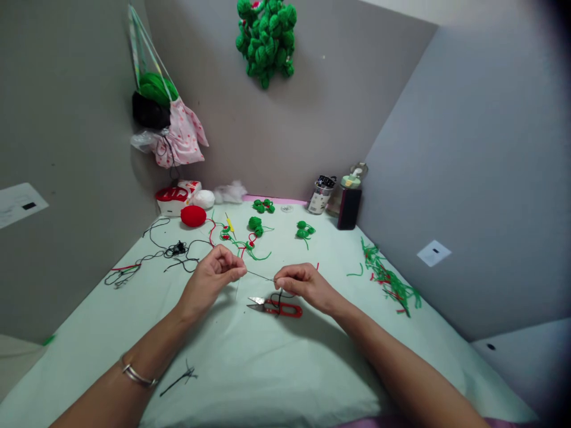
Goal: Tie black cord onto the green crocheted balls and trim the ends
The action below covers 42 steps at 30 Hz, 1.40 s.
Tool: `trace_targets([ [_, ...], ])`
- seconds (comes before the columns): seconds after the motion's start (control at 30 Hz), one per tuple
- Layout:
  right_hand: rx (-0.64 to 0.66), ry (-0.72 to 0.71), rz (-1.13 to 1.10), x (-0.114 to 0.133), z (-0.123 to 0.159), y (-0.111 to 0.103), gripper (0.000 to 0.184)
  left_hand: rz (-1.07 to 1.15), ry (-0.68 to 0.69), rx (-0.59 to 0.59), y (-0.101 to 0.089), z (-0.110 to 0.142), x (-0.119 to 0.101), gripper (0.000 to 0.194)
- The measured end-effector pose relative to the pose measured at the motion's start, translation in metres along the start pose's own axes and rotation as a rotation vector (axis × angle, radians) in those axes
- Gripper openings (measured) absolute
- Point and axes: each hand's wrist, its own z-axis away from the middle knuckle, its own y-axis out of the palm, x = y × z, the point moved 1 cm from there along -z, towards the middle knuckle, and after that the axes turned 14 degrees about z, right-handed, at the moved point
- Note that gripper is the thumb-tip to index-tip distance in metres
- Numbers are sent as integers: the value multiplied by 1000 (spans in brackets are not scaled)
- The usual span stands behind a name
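Left hand (220,267) and right hand (306,282) are pinched, thumb to forefinger, on a black thread (260,276). On the table (214,339) below, red-handled scissors (269,306) are laid crosswise, blades pointed left. Between the fingertips the thread is stretched straight, its long axis set side to side with a slight slant. Beyond, green knitted pieces (255,224) are scattered; on the back wall (267,137), a green cluster (266,44) is hung.
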Motion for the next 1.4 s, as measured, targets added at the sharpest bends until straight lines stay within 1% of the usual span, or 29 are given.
trace_targets([
  [0.1,24,48,42,-5,1,-6,34,-65,8,32,4,3,1,26],
  [0.17,-7,79,82,-10,1,-15,36,-120,24,54,7,5,2,19],
  [0.23,-127,99,151,-16,-1,-28,38,-144,41,68,9,6,2,15],
  [0.33,-323,165,443,-23,-11,-53,41,-147,44,96,12,7,4,14],
  [0.43,-407,226,720,-29,-28,-74,36,-160,17,144,13,9,5,12],
  [0.57,-496,311,869,-43,-55,-88,29,-240,-32,186,14,11,7,24],
  [0.67,-515,361,901,-58,-73,-90,32,-289,-49,169,13,10,8,27],
  [0.77,-499,379,865,-68,-84,-91,27,-304,-36,146,12,9,8,25],
  [0.83,-480,377,810,-68,-88,-93,20,-317,-21,143,12,9,8,22],
  [0.9,-433,362,725,-63,-89,-95,13,-320,-17,139,12,10,9,20],
  [0.93,-392,348,670,-57,-88,-95,15,-312,-17,136,12,11,9,20],
  [1.0,-286,301,546,-43,-84,-92,28,-274,-17,129,12,11,10,19],
  [1.07,-182,243,434,-24,-74,-81,38,-209,-13,111,12,10,11,21],
  [1.13,-90,192,332,-4,-60,-62,39,-142,-14,75,12,8,13,25],
  [1.23,50,133,106,21,-36,-24,38,-57,-19,47,14,7,18,30],
  [1.3,85,98,33,32,-24,1,37,6,-27,74,16,7,20,31],
  [1.33,82,85,13,35,-20,10,37,45,-36,88,18,8,21,32],
  [1.4,32,72,-37,38,-17,23,36,126,-75,89,19,8,20,33],
])
